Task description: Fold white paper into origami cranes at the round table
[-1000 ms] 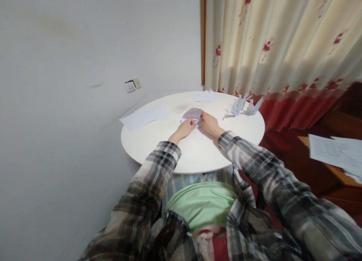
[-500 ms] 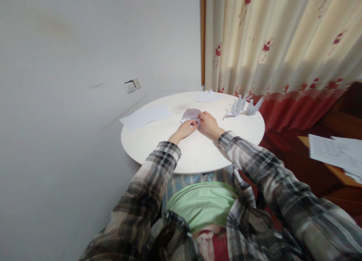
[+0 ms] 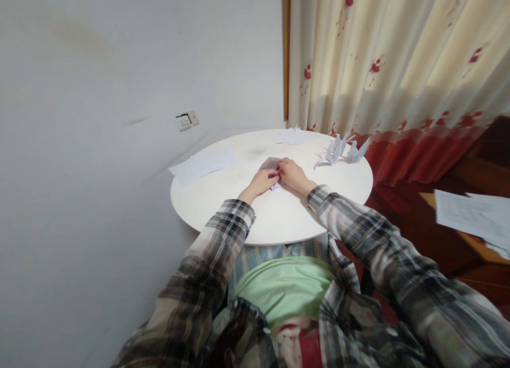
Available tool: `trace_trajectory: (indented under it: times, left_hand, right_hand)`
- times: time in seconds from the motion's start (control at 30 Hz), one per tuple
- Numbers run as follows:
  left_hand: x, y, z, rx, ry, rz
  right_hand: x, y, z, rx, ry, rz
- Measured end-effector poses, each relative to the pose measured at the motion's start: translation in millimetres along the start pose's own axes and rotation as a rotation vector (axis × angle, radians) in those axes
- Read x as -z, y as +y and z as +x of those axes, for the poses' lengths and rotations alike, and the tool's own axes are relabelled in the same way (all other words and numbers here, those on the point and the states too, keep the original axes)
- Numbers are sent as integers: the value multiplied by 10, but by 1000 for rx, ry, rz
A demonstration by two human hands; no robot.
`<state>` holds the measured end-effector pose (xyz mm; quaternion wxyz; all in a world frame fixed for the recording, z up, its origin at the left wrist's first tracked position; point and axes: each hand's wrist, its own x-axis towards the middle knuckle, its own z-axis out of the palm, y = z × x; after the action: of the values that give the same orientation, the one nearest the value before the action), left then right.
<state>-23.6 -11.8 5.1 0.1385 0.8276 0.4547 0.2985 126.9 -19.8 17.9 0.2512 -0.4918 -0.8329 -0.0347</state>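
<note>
A small piece of folded paper (image 3: 271, 163) lies near the middle of the white round table (image 3: 263, 224). My left hand (image 3: 263, 181) closes on its left side, fingertips pinched at the paper. From the right, my right hand (image 3: 292, 175) grips the same piece, its fingers bent close to the left fingertips. Much of the paper is hidden under both hands; one part shows above them and a small pointed part below.
Folded paper cranes (image 3: 337, 149) stand at the table's right edge. Flat white sheets (image 3: 205, 163) lie at the left, and more paper (image 3: 292, 136) rests at the back. A wall is close on the left; a curtain (image 3: 374, 92) hangs behind.
The upper part of the paper has come down toward me and shows less above my hands. A pointed part now shows below them. My fingers have drawn closer together.
</note>
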Motion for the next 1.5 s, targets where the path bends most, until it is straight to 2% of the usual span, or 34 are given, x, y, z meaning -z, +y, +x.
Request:
trace_trajectory:
  times: [0.4,0.63,1.13,1.33,1.5]
  left_hand:
    - [-25,-49,7,52,51,-47]
    - [-39,-47,2,49,62,-69]
    - [-31,66,-40,-34,-43,-68]
    - [-22,65,-29,35,-43,-103]
    - [-36,57,-27,27,-59,-163]
  right_hand:
    - [13,-10,-4,-30,-55,-49]
    - [0,10,-6,-39,5,-65]
    - [32,5,-6,-132,11,-117]
    - [37,6,-11,-136,17,-115]
    - [57,-7,-18,-141,8,-113]
